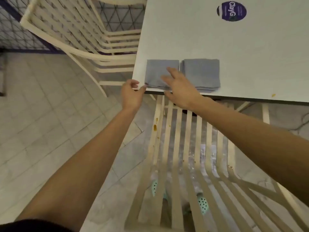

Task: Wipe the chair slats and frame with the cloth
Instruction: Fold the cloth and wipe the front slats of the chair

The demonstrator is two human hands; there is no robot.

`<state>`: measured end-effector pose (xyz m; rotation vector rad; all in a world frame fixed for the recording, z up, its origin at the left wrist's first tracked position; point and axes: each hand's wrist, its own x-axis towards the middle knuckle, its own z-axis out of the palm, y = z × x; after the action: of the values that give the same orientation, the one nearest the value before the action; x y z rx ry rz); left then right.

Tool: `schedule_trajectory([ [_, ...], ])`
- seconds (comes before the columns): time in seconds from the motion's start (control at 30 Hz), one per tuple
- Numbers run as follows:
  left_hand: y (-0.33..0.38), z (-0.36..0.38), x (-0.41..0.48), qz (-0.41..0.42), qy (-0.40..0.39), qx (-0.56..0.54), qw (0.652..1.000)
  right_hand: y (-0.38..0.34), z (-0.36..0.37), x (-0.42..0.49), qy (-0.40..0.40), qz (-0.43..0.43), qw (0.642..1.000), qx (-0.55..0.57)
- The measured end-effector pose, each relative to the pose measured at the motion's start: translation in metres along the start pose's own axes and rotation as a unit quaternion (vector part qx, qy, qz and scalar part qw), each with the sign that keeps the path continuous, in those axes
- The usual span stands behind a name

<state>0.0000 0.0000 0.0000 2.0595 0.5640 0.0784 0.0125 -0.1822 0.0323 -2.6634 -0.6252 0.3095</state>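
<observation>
Two folded grey-blue cloths lie side by side at the white table's near edge: a left cloth (156,72) and a right cloth (203,73). My right hand (179,84) rests flat on the left cloth with fingers spread. My left hand (132,94) is at the table's corner, its thumb and fingers loosely curled, fingertips touching the cloth's near-left corner. Below me stands a cream slatted chair (177,148), partly under the table. Brown stains (155,127) mark its leftmost slat.
The white table (217,39) carries a round purple sticker (231,11) at the far right. A second cream slatted chair (75,30) stands to the left of the table. Grey floor tiles (41,114) spread at the left. Teal sandals (202,202) show through the slats.
</observation>
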Motion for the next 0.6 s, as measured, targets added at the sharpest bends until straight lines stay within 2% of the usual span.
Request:
schedule_trajectory([
  [0.17, -0.035, 0.007, 0.004, -0.04, -0.044, -0.092, 0.994, -0.007, 0.039, 0.019, -0.035, 0.024, 0.997, -0.059],
  [0.37, -0.042, 0.006, -0.005, -0.121, -0.051, -0.208, 0.969, -0.015, 0.051, 0.02, 0.061, -0.008, 0.991, -0.117],
  [0.43, -0.039, 0.003, -0.007, -0.155, -0.073, -0.255, 0.952, -0.017, 0.052, 0.024, 0.059, -0.024, 0.993, -0.102],
  [0.6, -0.034, -0.007, -0.019, -0.165, -0.146, -0.324, 0.92, -0.029, 0.061, 0.008, 0.072, -0.055, 0.996, -0.018],
])
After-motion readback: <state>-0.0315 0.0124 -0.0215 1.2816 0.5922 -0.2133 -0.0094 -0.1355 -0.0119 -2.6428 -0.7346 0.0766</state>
